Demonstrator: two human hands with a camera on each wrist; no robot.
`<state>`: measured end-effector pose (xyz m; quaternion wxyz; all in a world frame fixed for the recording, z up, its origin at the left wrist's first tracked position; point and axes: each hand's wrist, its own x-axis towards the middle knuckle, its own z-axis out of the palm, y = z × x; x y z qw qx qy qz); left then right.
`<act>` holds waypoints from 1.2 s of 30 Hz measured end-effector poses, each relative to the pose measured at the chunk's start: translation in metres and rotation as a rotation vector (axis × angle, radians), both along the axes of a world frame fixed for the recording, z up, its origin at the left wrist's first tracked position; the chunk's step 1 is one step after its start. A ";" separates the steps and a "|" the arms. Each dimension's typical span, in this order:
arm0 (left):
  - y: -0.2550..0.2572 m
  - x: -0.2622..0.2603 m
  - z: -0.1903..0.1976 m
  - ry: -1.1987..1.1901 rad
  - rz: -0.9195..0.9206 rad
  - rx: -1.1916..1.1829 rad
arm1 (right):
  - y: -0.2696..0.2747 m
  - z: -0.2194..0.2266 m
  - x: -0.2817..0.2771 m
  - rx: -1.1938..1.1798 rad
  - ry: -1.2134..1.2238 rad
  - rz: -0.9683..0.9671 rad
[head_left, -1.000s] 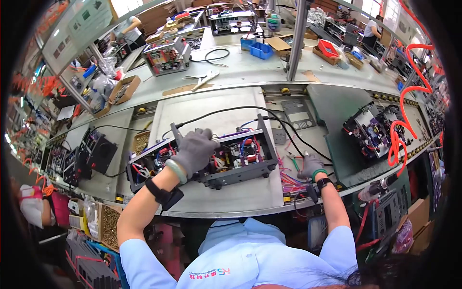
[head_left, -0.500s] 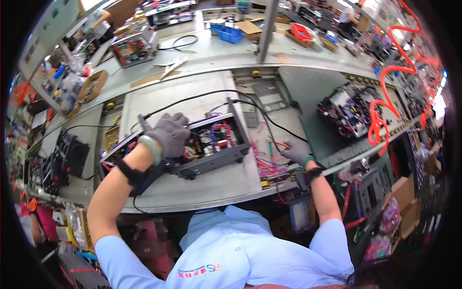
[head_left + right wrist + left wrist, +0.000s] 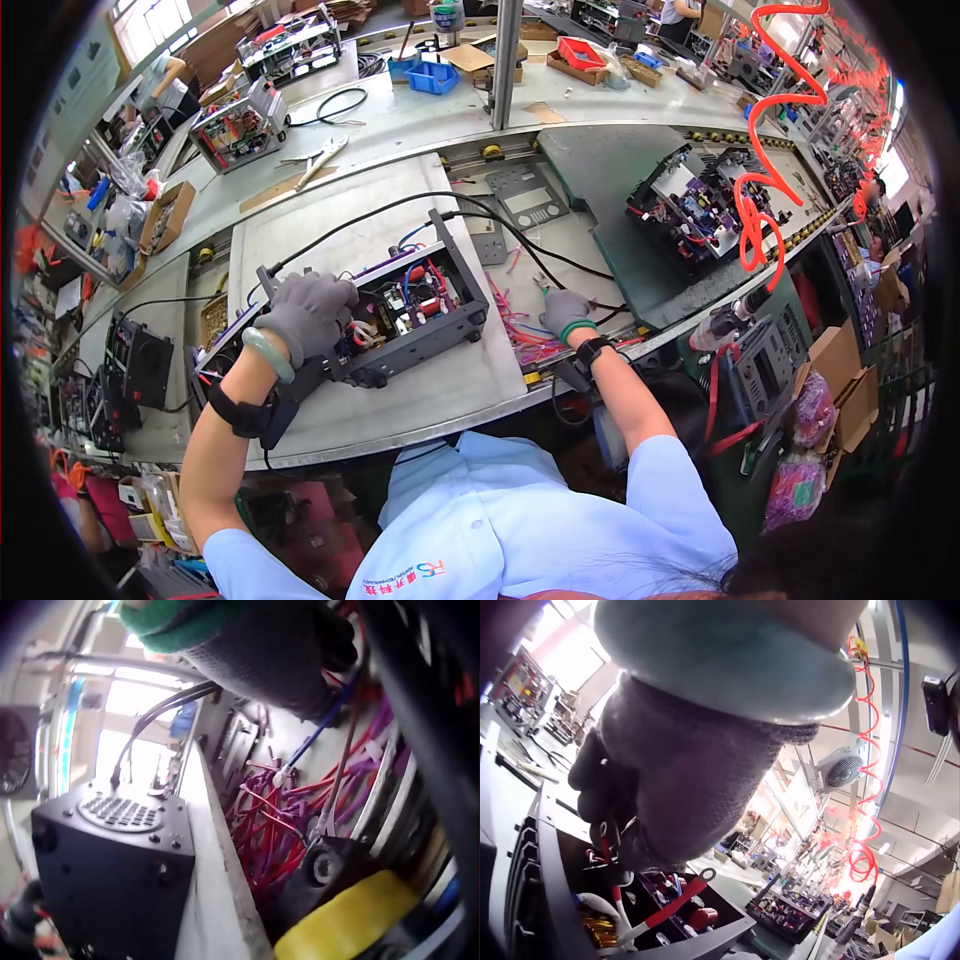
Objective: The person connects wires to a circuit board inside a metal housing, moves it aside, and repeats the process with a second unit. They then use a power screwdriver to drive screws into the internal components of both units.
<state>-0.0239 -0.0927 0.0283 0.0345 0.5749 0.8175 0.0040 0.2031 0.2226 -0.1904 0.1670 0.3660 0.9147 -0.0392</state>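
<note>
Open chassis (image 3: 400,315) at centre is steadied by gloved left hand (image 3: 305,315), fingers curled over its left wall. Right hand (image 3: 565,310) is curled into wire pile (image 3: 525,335) at right; grip unclear. Picking step; next, one lead must be singled out.

Electronics assembly factory: conveyor line (image 3: 420,390), open chassis units (image 3: 690,205), parts bins (image 3: 432,76), coiled air hoses (image 3: 755,215).

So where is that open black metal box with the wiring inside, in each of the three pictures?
Head view: the open black box lies left of centre on the grey bench, the left hand resting on its left end.
Left wrist view: its dark wall and inner wiring fill the lower left, under the gloved hand.
Right wrist view: its vented black end stands at lower left.
Shared landmark: the loose red and purple wires beside it, by the right hand.
</note>
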 end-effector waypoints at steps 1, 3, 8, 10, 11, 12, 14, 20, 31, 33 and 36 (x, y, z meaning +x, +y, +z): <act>-0.002 -0.002 0.000 0.005 -0.001 -0.002 | 0.008 -0.011 -0.001 -0.028 0.006 -0.054; -0.003 -0.005 0.000 0.172 -0.028 -0.034 | 0.015 -0.023 -0.001 -0.035 0.013 -0.108; 0.002 0.011 0.000 0.436 -0.049 -0.106 | 0.013 -0.011 -0.004 -0.010 0.032 -0.180; 0.006 0.014 -0.014 0.546 -0.014 -0.076 | 0.016 -0.004 -0.004 -0.012 0.024 -0.212; 0.007 0.014 -0.020 0.543 -0.018 0.023 | 0.015 0.007 -0.003 -0.041 0.025 -0.201; 0.009 0.016 -0.026 0.547 -0.015 0.027 | 0.016 0.014 -0.002 -0.069 0.025 -0.188; 0.017 0.024 -0.034 0.465 0.101 0.088 | 0.037 -0.006 0.005 -0.096 0.106 -0.214; 0.023 0.001 -0.060 0.049 0.185 0.259 | 0.010 0.057 0.045 -1.077 0.891 -0.262; -0.016 -0.029 -0.027 -0.439 0.213 0.202 | -0.086 0.109 0.079 -0.491 0.888 0.604; -0.017 -0.030 -0.029 -0.470 0.230 0.210 | -0.112 0.084 0.083 -0.784 0.833 0.458; -0.014 -0.030 -0.030 -0.504 0.244 0.207 | -0.145 0.063 0.070 -0.725 0.706 0.434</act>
